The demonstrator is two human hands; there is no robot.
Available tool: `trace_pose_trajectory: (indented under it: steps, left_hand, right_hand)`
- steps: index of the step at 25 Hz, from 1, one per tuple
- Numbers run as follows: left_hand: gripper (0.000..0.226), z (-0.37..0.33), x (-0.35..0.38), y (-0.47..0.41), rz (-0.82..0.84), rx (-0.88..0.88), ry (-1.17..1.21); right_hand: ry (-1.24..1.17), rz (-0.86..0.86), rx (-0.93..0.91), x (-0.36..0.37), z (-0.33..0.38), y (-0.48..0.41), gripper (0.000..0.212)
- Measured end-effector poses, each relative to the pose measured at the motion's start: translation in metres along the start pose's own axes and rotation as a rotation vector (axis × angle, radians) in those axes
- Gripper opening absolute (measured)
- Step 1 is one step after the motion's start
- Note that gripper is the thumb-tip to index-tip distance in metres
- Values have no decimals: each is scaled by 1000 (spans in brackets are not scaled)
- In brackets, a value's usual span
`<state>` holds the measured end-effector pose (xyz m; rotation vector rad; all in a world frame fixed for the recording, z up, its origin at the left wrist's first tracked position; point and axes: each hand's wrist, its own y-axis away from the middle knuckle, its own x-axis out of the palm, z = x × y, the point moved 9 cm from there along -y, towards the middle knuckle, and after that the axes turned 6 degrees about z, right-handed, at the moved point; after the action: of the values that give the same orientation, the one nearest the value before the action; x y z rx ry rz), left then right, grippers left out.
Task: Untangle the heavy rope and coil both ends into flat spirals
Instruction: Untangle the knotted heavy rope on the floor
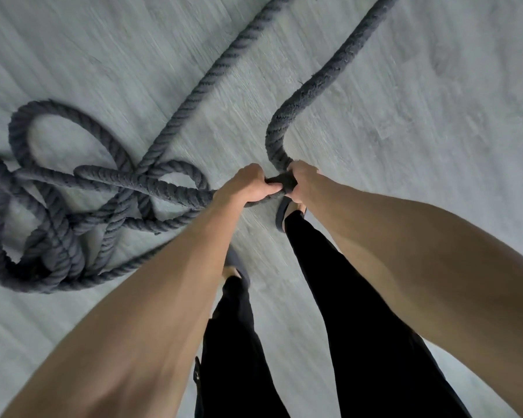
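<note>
Grey rope (175,188) tangle sits left of both hands, nearer the left hand (248,185); right hand (302,179) grips too, probably hauling it rightward next.

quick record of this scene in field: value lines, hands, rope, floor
left hand: grips the rope, fingers curled round it
right hand: grips the same rope, close beside the left
rope: thick, dark grey, twisted
tangle: crossed loops heaped on the floor, left of the hands
free runs: two strands leave the top edge
spirals: none yet
</note>
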<state>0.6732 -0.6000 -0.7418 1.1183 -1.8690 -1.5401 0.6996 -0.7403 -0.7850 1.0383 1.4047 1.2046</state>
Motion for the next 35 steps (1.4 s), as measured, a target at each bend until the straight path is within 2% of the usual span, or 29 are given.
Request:
trace_pose_trajectory:
  steps: [4, 7, 9, 11, 12, 14, 16, 18, 20, 21, 23, 26, 29, 30, 32, 34, 35]
  left_hand:
    - [71, 19, -3, 12, 127, -52, -285]
    - [114, 60, -7, 40, 307, -188, -326]
    - [109, 86, -1, 64, 447, -226, -300]
    - [93, 102, 11, 85, 557, -164, -342]
    - [88, 107, 18, 93, 558, -114, -365]
    - [86, 114, 22, 101, 401, -25, -339]
    - [83, 125, 27, 104, 165, 32, -264]
    - [86, 141, 45, 108, -133, 30, -287]
    - [93, 159, 75, 116, -425, -12, -347]
    - [91, 164, 93, 121, -517, -8, -347]
    - [81, 173, 127, 127, -568, 21, -261]
    - [68, 172, 166, 134, -501, 84, -82]
    - [72, 158, 180, 125, -229, 188, 130]
    - [77, 154, 179, 123, -96, 203, 108]
    - [93, 152, 168, 124, 109, 167, -154]
    - [114, 156, 155, 125, 233, 64, -413]
    - [115, 159, 155, 124, 286, 15, -477]
  right_hand:
    - [-240, 211, -31, 19, -40, 13, 3]
    - [-405, 362, -100, 40, -64, 27, 11]
    - [-489, 467, -133, 55, -76, 38, 15]
    - [-545, 544, -155, 64, -92, 49, 15]
    - [-565, 575, -160, 66, -102, 55, 14]
    - [-573, 533, -183, 58, -114, 55, 10]
    - [-507, 369, -202, 48, -127, 56, 18]
    - [-362, 215, -187, 48, -140, 60, 28]
    - [-199, 108, -179, 55, -150, 69, 29]
    - [-141, 83, -192, 58, -153, 67, 32]
    - [-77, 55, -216, 57, -161, 63, 39]
    - [26, -49, -308, 38, -174, 53, 33]
    - [-17, -73, -374, 7, -183, 53, 23]
    - [-73, -16, -359, -3, -187, 53, 19]
    - [-191, 173, -333, -15, -193, 59, 12]
    - [-294, 365, -317, -15, -199, 70, 21]
    - [-328, 428, -317, -13, -201, 77, 23]
